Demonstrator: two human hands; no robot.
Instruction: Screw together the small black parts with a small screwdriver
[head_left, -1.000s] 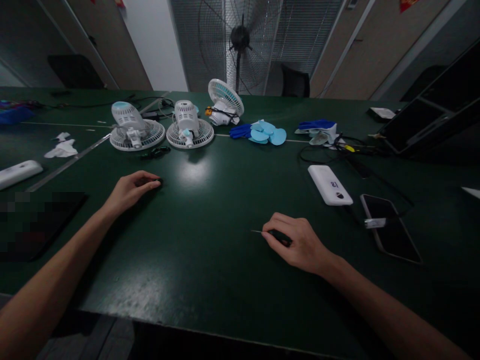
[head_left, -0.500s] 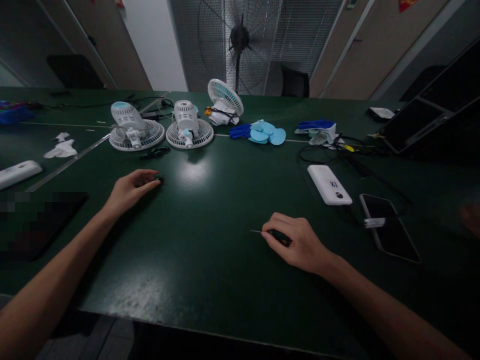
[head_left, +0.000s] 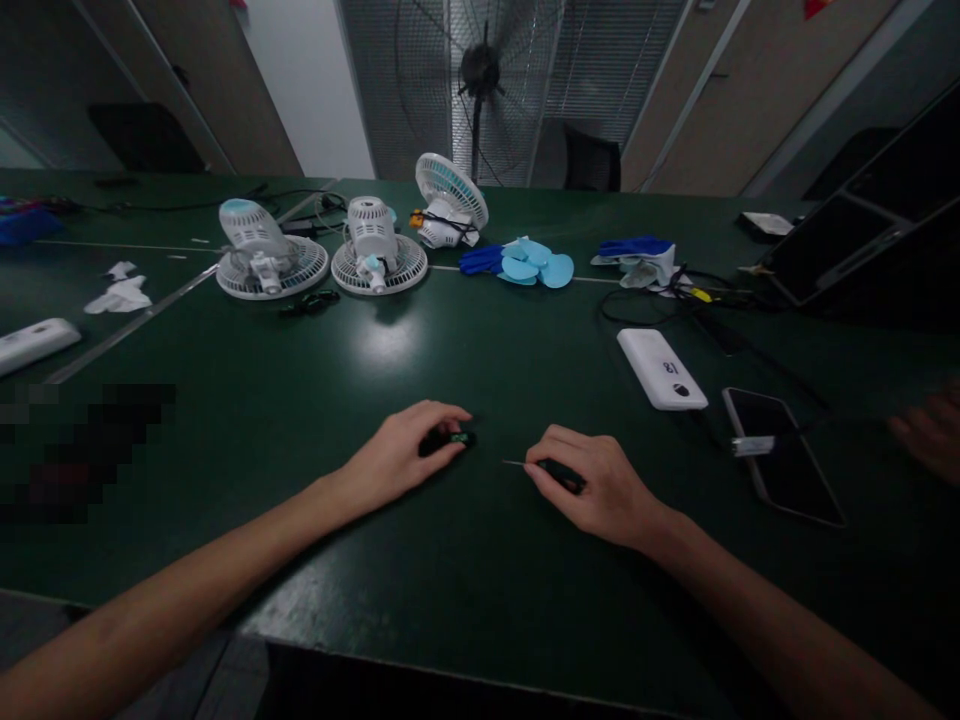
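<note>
Left hand (head_left: 401,450): curved low near the middle of the desk (head_left: 420,590), thumb and forefinger narrowed about a small dark piece (head_left: 460,438); contact with the surface below impossible to tell.
Small dark piece: held at the left fingertips, partly hidden by them, marked with green; too dim and small to identify.
Right hand (head_left: 596,490): set to the right of the left hand, wrapped around the dark handle of a screwdriver (head_left: 564,477).
Screwdriver: aimed by its thin shaft toward the left hand, near the small dark piece but apart from it.
Risk of dropping: likeliest at the left fingertips, owing to a hold on so little surface.
Risk of poking: possible at the left thumb, owing to the bare shaft pointed that way; greater if brought together quickly.
Risk of misplacing: dark against dark green in weak light, so easily lost from sight if dropped.
Right edge: occupied by another person's hand (head_left: 930,432), beyond the phone (head_left: 784,455); could cause a nudge to the phone if extended inward.
Far side: lined with three small fans (head_left: 382,262) and light-blue blades (head_left: 536,263), well apart from both hands.
</note>
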